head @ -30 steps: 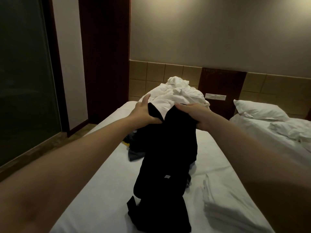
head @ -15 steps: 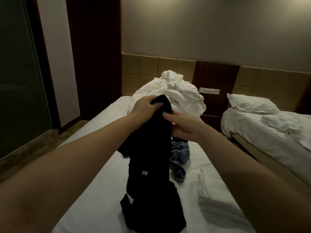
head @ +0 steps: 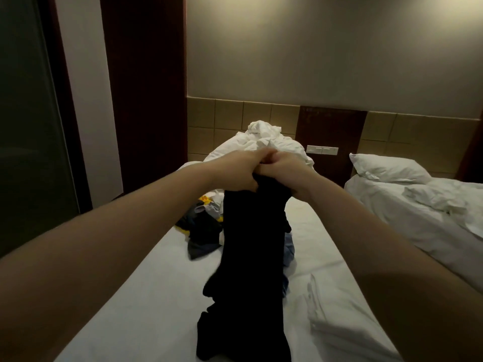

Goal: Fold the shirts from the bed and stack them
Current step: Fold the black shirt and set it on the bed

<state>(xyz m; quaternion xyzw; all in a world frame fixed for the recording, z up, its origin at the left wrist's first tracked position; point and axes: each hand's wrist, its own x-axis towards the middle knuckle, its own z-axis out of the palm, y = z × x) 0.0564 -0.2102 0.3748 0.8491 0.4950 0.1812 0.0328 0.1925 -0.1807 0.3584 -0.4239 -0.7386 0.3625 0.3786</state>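
1. Nearest me, on the right side of the bed [head: 146, 296], lay a flat stack of folded white cloth [head: 339, 317]. I took it for the spot where finished pieces went, though I could not tell whether they were shirts.
2. The black shirt [head: 253, 257] hung in a long, narrow column, its lower end crumpled on the sheet just left of that stack. It was held high, I judged, so that its own weight would pull it straight for folding.
3. Above it, the left hand [head: 240, 171] and the right hand [head: 285, 168] were both curled tight over the shirt's top edge. Their knuckles touched and the cloth was bunched in their grip.
4. Behind the shirt, partly hidden by it, a jumbled pile of dark and coloured clothes [head: 203, 228] waited.
5. Farthest off, a heap of white bedding [head: 264, 145] sat against the headboard, leaving the middle of the bed for the work.
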